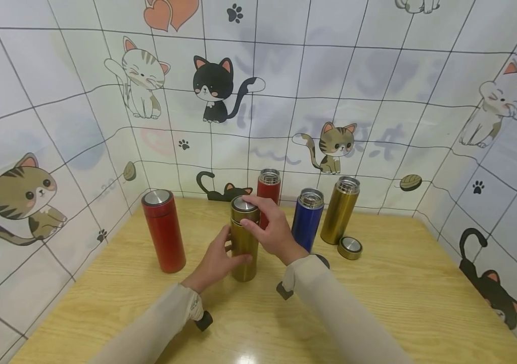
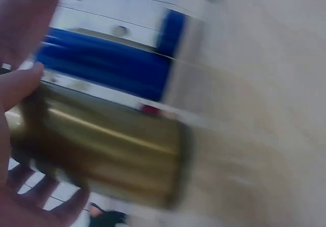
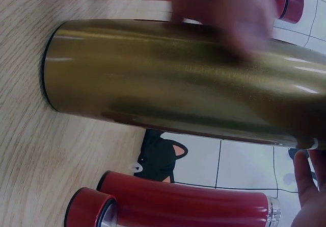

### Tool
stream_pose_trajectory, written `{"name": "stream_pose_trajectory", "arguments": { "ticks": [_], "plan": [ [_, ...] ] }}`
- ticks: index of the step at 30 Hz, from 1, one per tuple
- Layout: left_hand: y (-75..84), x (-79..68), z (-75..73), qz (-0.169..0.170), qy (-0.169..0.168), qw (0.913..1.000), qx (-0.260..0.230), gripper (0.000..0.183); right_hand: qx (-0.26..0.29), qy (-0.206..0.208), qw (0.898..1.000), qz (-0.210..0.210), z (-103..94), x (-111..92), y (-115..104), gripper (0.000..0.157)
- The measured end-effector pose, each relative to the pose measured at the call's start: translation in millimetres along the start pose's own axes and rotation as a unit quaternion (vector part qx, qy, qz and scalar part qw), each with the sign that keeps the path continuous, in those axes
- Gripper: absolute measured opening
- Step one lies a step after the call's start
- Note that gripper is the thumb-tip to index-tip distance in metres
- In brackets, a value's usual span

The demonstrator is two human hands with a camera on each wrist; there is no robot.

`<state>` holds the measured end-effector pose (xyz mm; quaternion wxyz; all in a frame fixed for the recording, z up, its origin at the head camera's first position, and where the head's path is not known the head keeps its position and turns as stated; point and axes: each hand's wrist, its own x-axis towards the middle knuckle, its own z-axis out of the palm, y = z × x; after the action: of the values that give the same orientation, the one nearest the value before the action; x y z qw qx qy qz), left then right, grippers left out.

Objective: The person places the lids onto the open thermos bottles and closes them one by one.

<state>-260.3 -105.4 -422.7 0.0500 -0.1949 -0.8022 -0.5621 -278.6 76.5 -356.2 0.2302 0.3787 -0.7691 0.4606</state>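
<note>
A gold thermos stands on the table between both hands, a steel-topped gold lid on its mouth. My left hand grips the body, thumb across the front and fingers round the far side. Up at the top, my right hand pinches the lid, fingertips on its upper face and thumb at its side. The right wrist view shows the gold body close up, with the left hand blurred against it. In the left wrist view the lid is mostly out of sight.
A lidded red thermos stands left. Behind and right are uncapped thermoses: red, blue and gold. A loose gold lid lies right, a red lid by the red one, a blue lid by the blue.
</note>
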Motion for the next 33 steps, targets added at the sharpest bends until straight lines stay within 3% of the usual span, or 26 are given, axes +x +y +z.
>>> {"name": "stream_pose_trajectory", "arguments": {
  "ticks": [5, 15, 20, 33],
  "plan": [
    [26.4, 11.3, -5.9, 0.056, 0.040, 0.9974, -0.022, 0.077, -0.007, 0.020, 1.000, 0.001, 1.3, -1.5, 0.5, 0.051],
    [60.9, 1.2, -14.6, 0.041, 0.014, 0.9985, -0.033, 0.071, -0.036, 0.055, 0.998, -0.024, 6.5, -3.0, 3.9, 0.055],
    [64.9, 0.6, -17.3, 0.028, 0.011, 0.9991, -0.029, 0.071, -0.025, 0.050, 0.998, -0.039, 5.9, -0.5, 3.6, 0.054],
    [63.7, 3.9, -22.6, 0.061, -0.003, 0.9979, -0.022, 0.069, 0.071, 0.010, 0.997, -0.003, 3.2, -0.4, 2.0, 0.050]
  ]
}}
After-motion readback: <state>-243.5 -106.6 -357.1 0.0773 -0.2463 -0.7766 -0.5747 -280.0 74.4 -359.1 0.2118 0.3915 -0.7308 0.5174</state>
